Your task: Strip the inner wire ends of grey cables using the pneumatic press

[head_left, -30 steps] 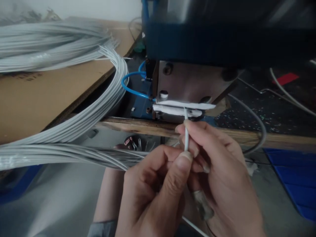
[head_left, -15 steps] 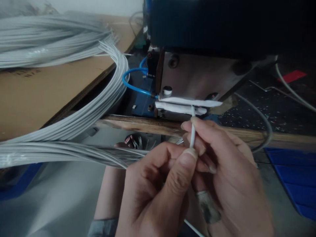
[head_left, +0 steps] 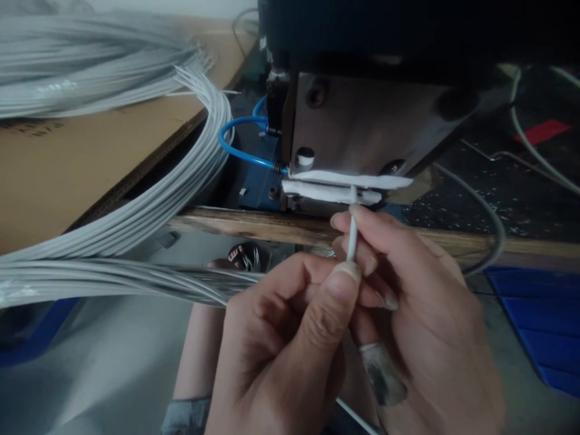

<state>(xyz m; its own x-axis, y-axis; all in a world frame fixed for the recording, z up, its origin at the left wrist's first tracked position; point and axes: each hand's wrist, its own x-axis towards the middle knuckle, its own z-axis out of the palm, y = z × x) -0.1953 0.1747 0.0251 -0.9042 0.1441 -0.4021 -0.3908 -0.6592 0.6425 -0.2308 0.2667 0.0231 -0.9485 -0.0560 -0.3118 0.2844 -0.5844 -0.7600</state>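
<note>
A worker's left hand (head_left: 290, 338) and right hand (head_left: 421, 302) grip a thin pale cable (head_left: 353, 232) between thumbs and fingers, its upper end at the white strips (head_left: 326, 192) on the metal face of a dark machine (head_left: 362, 130). A covering wraps one right finger. To the left, a bundle of gray cables (head_left: 181, 187) curves past the counter's wooden edge (head_left: 244, 222), near cardboard (head_left: 90, 163). A blue tube (head_left: 247, 158) loops beside the machine.

Red strip (head_left: 542, 131) and blue panel (head_left: 537, 326) at right
</note>
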